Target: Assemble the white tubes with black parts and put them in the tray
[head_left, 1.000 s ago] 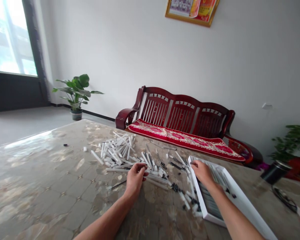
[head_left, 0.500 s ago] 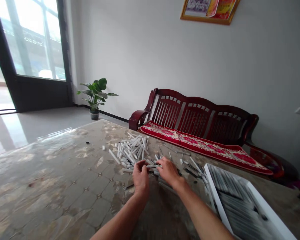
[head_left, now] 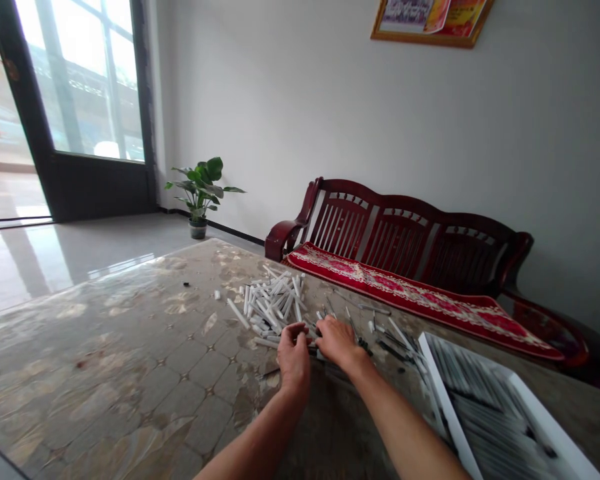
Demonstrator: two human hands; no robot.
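My left hand (head_left: 295, 353) is closed in a pinch just in front of a heap of slim white tubes (head_left: 273, 300), which look like pen barrels. Close beside it, my right hand (head_left: 337, 339) has its fingers curled down and closed. The fingertips of both hands nearly meet; what they pinch is mostly hidden, with only small pale and dark bits showing between them. Thin sticks like pen refills (head_left: 353, 320) lie beyond my right hand. Small black pieces (head_left: 365, 347) sit by its wrist.
A white tray (head_left: 540, 407) full of grey-and-black pen-like sticks stands on the right of the patterned table (head_left: 175, 373). More loose sticks (head_left: 400, 340) lie beside it. A dark red wooden bench (head_left: 395, 227) stands behind the table, with a potted plant (head_left: 200, 190) farther left.
The view has swung slightly left, so everything sits farther right. A slim white tube seen between my hands earlier is now mostly hidden, and my fingertips are closer together.
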